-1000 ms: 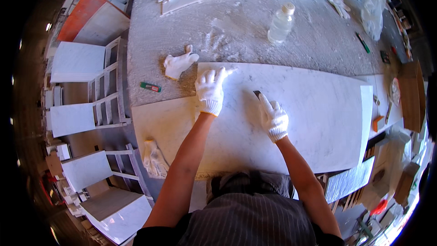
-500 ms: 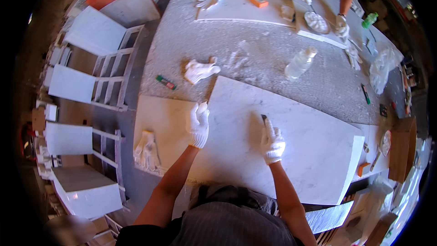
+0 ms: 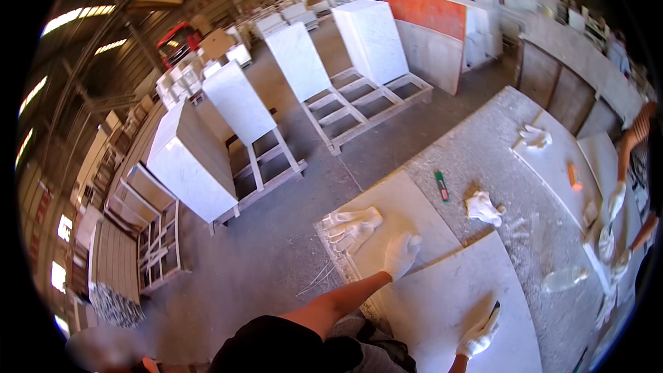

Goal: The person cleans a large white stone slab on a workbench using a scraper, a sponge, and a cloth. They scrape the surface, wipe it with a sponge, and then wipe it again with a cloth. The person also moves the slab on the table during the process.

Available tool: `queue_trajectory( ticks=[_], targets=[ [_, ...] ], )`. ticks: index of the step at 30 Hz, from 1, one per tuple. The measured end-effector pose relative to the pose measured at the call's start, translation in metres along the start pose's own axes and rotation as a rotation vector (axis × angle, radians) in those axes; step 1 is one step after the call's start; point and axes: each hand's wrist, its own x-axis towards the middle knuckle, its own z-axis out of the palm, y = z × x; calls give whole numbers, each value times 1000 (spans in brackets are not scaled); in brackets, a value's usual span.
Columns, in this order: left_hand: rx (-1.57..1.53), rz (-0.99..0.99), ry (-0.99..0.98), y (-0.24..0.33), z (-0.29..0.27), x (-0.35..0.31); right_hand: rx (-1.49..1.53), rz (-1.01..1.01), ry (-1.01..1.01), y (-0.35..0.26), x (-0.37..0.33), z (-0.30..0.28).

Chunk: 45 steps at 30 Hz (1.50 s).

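Observation:
My left hand (image 3: 402,257), in a white knit glove, hovers over the smaller pale stone slab (image 3: 414,217) at the table's left end. Its fingers are curled together, and what they hold, if anything, is hidden. My right hand (image 3: 479,336), gloved too, is closed around a small dark-tipped tool (image 3: 496,305), mostly covered by the fingers. Below that hand lies a larger white marble slab (image 3: 442,304). Beside my left hand, a pair of loose white gloves (image 3: 353,226) rests on the smaller slab.
Farther along the grey table (image 3: 483,152) are a green marker-like tube (image 3: 441,186), a crumpled glove (image 3: 485,208) and a clear bottle (image 3: 565,278). Another person's gloved hands (image 3: 617,202) work at the right. White stone blocks (image 3: 373,41) stand on wooden frames (image 3: 366,121) across the floor.
The view has swung left, bringing more floor and stone blocks into sight. My left hand has moved over the smaller slab, its fingers now more curled. My right hand keeps the dark-tipped tool.

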Motion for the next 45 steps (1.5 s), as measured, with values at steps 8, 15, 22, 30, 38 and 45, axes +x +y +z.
queue_trajectory(
  ticks=[8, 15, 22, 30, 38, 45],
  targets=[
    [-27, -193, -223, 65, -48, 10, -52, -42, 44, 16, 3, 1],
    [170, 130, -325, 63, -74, -46, 0, 6, 20, 14, 3, -1],
    [-20, 623, -577, 73, -6, -90, 33, -18, 60, 26, -6, 14],
    [81, 972, -396, 125, 45, -13, -97, -86, 4, 4, 8, 11],
    [133, 931, -648, 139, 122, -9, -208, 7, 82, 20, 10, -6],
    [46, 972, -759, 157, 175, 8, -150, 2, 122, 12, 9, -8]
  ],
)
